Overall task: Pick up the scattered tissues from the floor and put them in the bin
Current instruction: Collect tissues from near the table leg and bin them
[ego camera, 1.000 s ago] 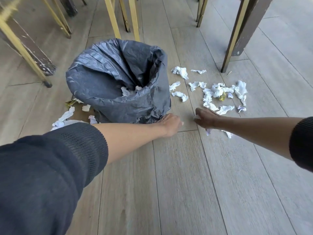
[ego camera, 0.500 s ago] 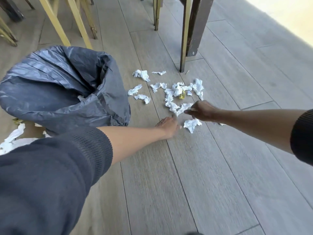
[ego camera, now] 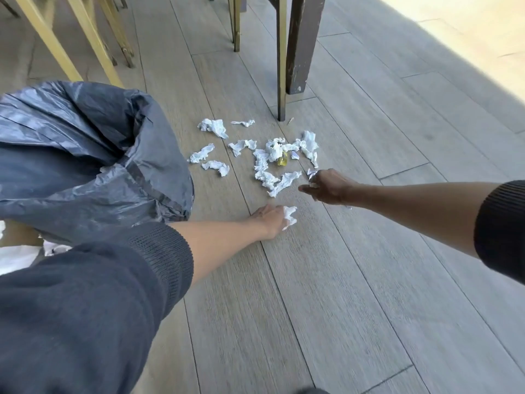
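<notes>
Several crumpled white tissues [ego camera: 267, 163] lie scattered on the wooden floor to the right of the bin [ego camera: 85, 155], which is lined with a dark grey plastic bag. My left hand [ego camera: 270, 220] is low on the floor in front of the pile and grips a crumpled tissue [ego camera: 289, 216]. My right hand [ego camera: 331, 189] reaches in from the right at the pile's near edge, fingers curled around small white scraps. A small yellow scrap [ego camera: 282, 161] sits among the tissues.
A dark wooden leg [ego camera: 301, 52] and a thin metal leg [ego camera: 281, 66] stand just behind the pile. Gold chair legs [ego camera: 93, 44] rise behind the bin. More white tissue [ego camera: 17, 257] lies at the bin's left foot. Bare planks fill the foreground.
The view swung right, so the bin shifted left. My left hand moved forward and took hold of the loose tissue that lay between my hands. My right hand stayed at the pile's near edge.
</notes>
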